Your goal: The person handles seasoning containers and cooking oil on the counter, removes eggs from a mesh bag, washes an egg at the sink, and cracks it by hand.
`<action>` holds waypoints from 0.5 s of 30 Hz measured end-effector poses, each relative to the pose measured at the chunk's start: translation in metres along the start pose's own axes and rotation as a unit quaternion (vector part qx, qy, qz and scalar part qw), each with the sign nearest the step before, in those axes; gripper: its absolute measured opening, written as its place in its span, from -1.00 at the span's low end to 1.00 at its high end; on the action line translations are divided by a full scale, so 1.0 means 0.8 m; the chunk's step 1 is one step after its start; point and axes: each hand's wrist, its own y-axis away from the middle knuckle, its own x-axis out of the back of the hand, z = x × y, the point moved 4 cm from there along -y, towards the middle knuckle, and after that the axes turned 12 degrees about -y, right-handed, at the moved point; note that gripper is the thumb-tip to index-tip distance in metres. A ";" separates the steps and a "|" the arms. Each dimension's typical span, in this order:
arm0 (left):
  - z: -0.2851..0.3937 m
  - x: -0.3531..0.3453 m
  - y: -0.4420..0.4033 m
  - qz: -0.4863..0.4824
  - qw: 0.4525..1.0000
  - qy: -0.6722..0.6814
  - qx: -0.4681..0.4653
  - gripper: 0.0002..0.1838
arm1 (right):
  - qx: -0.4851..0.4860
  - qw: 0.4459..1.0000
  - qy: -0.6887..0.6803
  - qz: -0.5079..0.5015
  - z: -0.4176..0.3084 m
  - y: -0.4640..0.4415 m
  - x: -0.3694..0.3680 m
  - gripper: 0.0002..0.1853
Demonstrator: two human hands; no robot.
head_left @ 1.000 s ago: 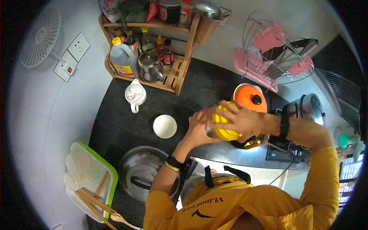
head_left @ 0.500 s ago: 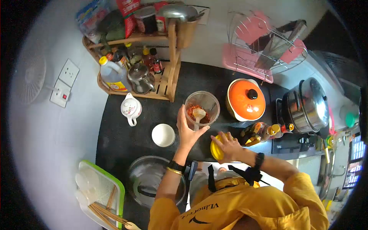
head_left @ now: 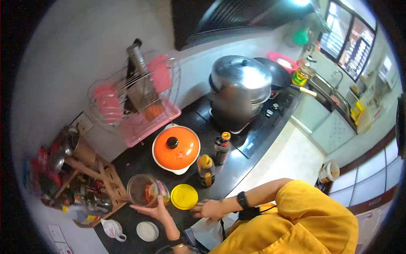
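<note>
My left hand (head_left: pixel 157 211) is wrapped round the side of a clear plastic jar (head_left: pixel 136 191), which has no lid on and shows red chili flakes (head_left: pixel 149 193) inside. The yellow lid (head_left: pixel 184 197) lies flat on the dark counter, just right of the jar. Beside that lid's lower right edge rests my right hand (head_left: pixel 208 210), palm down with its fingers apart and nothing in them. A small white bowl (head_left: pixel 147 231) stands below the jar, and the white teapot (head_left: pixel 113 229) is left of the bowl.
An orange-lidded pot (head_left: pixel 176 148) stands behind the jar, with two sauce bottles (head_left: pixel 206 169) to its right. A steel steamer (head_left: pixel 241 80) is on the stove. A pink knife rack (head_left: pixel 148 120) stands by the wall, and a wooden spice shelf (head_left: pixel 111 180) is at left.
The view has swung toward the stove and sink. The yellow lid, earlier on the jar and then under my right hand, now lies uncovered on the counter. My left hand still holds the jar.
</note>
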 end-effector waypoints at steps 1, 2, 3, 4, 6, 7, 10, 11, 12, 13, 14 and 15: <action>0.012 0.007 0.004 0.006 1.000 0.012 0.013 0.15 | -0.006 0.996 -0.088 -0.023 -0.003 0.025 0.007 -0.25; 0.023 0.007 0.010 0.015 0.999 0.022 0.027 0.16 | -0.007 0.983 -0.176 -0.046 0.002 0.054 0.014 -0.32; 0.006 0.008 0.010 0.009 0.999 0.051 0.015 0.15 | -0.008 0.984 -0.176 -0.037 0.008 0.082 0.018 -0.32; 0.007 0.016 0.017 0.040 0.998 -0.032 0.034 0.10 | -0.013 0.970 -0.240 0.026 0.015 0.111 0.026 -0.46; -0.007 0.027 0.027 0.083 0.994 -0.053 -0.043 -0.01 | -0.015 0.948 -0.303 0.096 0.030 0.168 0.037 -0.60; 0.014 0.035 0.039 0.081 0.992 -0.082 -0.051 -0.08 | -0.058 0.953 -0.275 0.111 0.041 0.196 0.040 -0.71; 0.056 0.040 0.080 0.080 0.978 -0.191 -0.030 -0.33 | -0.143 0.939 -0.230 0.210 0.059 0.287 0.050 -0.84; 0.083 0.039 0.100 0.065 0.983 -0.149 -0.081 -0.48 | -0.162 0.931 -0.248 0.215 0.066 0.319 0.048 -0.74; 0.107 0.035 0.120 0.049 0.984 -0.106 -0.132 -0.60 | -0.158 0.930 -0.245 0.222 0.066 0.351 0.050 -0.74; 0.125 0.025 0.139 0.039 0.980 -0.077 -0.182 -0.80 | -0.194 0.917 -0.248 0.247 0.067 0.388 0.051 -0.72; 0.138 0.012 0.160 -0.009 0.988 0.019 -0.151 -0.86 | -0.229 0.901 -0.250 0.271 0.072 0.427 0.048 -0.70; 0.164 -0.003 0.188 -0.031 0.981 0.001 -0.193 -0.89 | -0.242 0.894 -0.248 0.285 0.078 0.465 0.038 -0.66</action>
